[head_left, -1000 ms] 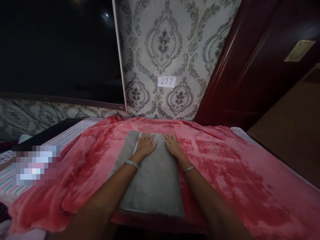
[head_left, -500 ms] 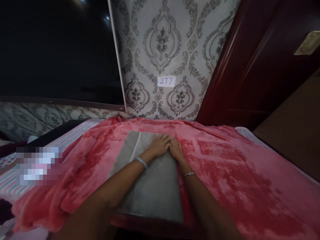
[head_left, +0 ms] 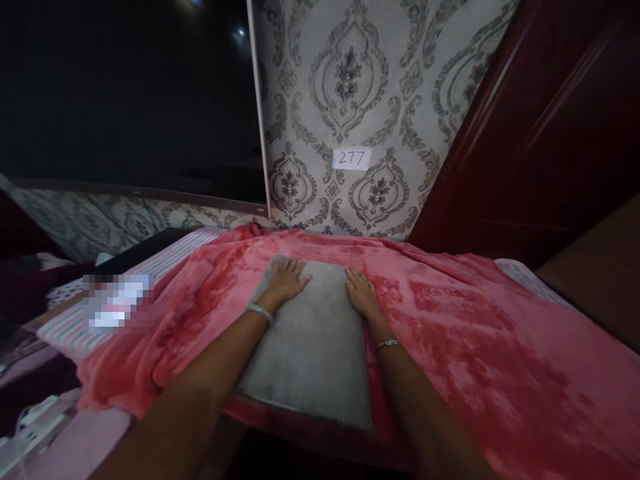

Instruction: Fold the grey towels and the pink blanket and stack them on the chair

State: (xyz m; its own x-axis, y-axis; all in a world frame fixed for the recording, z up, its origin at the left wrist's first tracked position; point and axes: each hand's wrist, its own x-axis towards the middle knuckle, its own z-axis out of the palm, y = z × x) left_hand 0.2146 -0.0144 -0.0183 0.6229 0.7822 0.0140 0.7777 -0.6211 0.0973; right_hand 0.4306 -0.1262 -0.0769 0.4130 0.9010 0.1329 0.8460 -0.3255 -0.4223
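A rectangle of grey plush fabric (head_left: 320, 340), seemingly folded, lies flat before me on a red and pink blanket (head_left: 450, 333). My left hand (head_left: 287, 280) rests palm down on its far left corner, fingers spread. On the far right edge lies my right hand (head_left: 361, 292), fingers stretched out, partly on the grey fabric and partly over the blanket. Neither hand grips anything. The grey surface looks smooth, and its near edge sits close to the blanket's front edge.
A large dark screen (head_left: 135, 100) stands at the back left, beside patterned wallpaper bearing a paper label (head_left: 352, 159). A dark red door or panel (head_left: 530, 133) rises at the right. Striped cloth (head_left: 185, 257) and a white power strip (head_left: 40, 427) are at the left.
My left hand has moved left, away from my right hand, to the far left corner. The pale crease line across the grey fabric no longer shows. The view has shifted slightly left.
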